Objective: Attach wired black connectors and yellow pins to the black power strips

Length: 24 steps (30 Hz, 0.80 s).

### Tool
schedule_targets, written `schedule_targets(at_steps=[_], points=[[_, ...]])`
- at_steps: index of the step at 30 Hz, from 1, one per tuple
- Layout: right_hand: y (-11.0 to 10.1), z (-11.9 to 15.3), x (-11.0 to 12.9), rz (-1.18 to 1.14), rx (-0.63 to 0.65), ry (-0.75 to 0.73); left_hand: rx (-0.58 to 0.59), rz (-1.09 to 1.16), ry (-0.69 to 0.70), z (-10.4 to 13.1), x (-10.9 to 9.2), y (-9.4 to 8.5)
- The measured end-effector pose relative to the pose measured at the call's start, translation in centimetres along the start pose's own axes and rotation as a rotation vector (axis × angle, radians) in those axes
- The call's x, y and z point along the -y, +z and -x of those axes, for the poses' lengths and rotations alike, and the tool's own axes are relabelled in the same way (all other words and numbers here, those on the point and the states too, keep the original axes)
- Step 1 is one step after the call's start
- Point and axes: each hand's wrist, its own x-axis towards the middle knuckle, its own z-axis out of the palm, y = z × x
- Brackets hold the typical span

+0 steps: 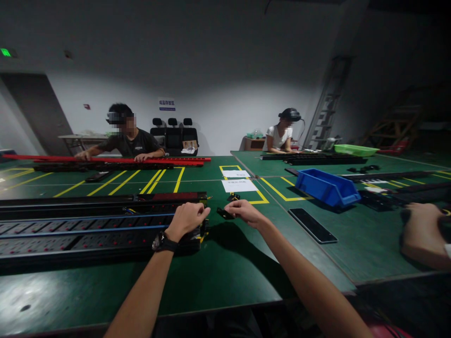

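My left hand (188, 218) lies over the right end of a long black power strip (123, 231), its fingers curled down on it and its thumb toward the right. Beneath the hand, the exact grip is partly hidden. Red-dotted sockets line the strip. My right hand (246, 212) pinches a small black end piece (224, 214) between thumb and fingertips, just right of the strip's end and apart from it. Behind it, another small black part (233, 197) with yellow on it lies at the edge of a white paper sheet (239, 186).
A phone (312, 225) and a blue bin (327, 188) are to the right on the green table (225, 286). Another person's hand (424, 234) is at the right edge. Across the table, one person handles red rails (105, 159); another sits near a green tray (355, 149).
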Motion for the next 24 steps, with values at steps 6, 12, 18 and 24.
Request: schedule_targets(at_steps=[6,12,18,24], points=[[0.6,0.0,-0.3,-0.181,0.035,0.025,-0.041,0.132,0.136,0.3,-1.7,0.1],[1.6,0.0,-0.4,-0.326,0.061,0.02,-0.096,0.129,0.186,0.4,-2.6,0.8],[2.2,0.0,-0.3,-0.398,-0.006,-0.009,-0.238,0.06,0.123,0.1,-2.2,1.1],[2.8,0.3,-0.1,-0.351,-0.024,0.026,-0.094,0.032,0.227,0.2,-2.4,0.8]])
